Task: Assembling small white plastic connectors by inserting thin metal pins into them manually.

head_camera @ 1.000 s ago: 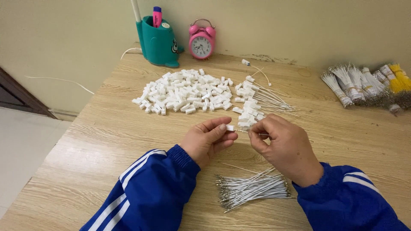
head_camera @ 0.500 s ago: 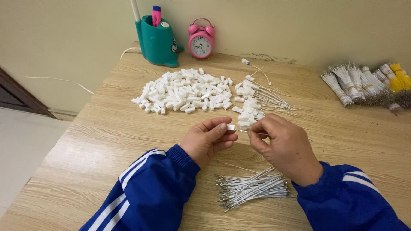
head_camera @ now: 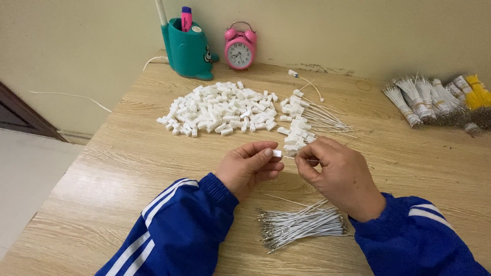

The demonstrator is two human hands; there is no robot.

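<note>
My left hand (head_camera: 250,166) pinches a small white plastic connector (head_camera: 277,153) between thumb and forefinger. My right hand (head_camera: 335,174) pinches a thin white wire (head_camera: 292,157) whose end meets the connector. Both hands hover over the wooden table (head_camera: 117,168), close together at the middle. A bundle of loose white wires (head_camera: 302,225) lies just below my hands. A heap of white connectors (head_camera: 220,113) lies further back. Beside it rests a pile of connectors with wires attached (head_camera: 307,122).
A teal pen holder (head_camera: 186,48) with a pink marker and a pink alarm clock (head_camera: 239,48) stand at the table's back edge against the wall. Bundles of white and yellow wires (head_camera: 440,99) lie at the back right. The floor shows at the left.
</note>
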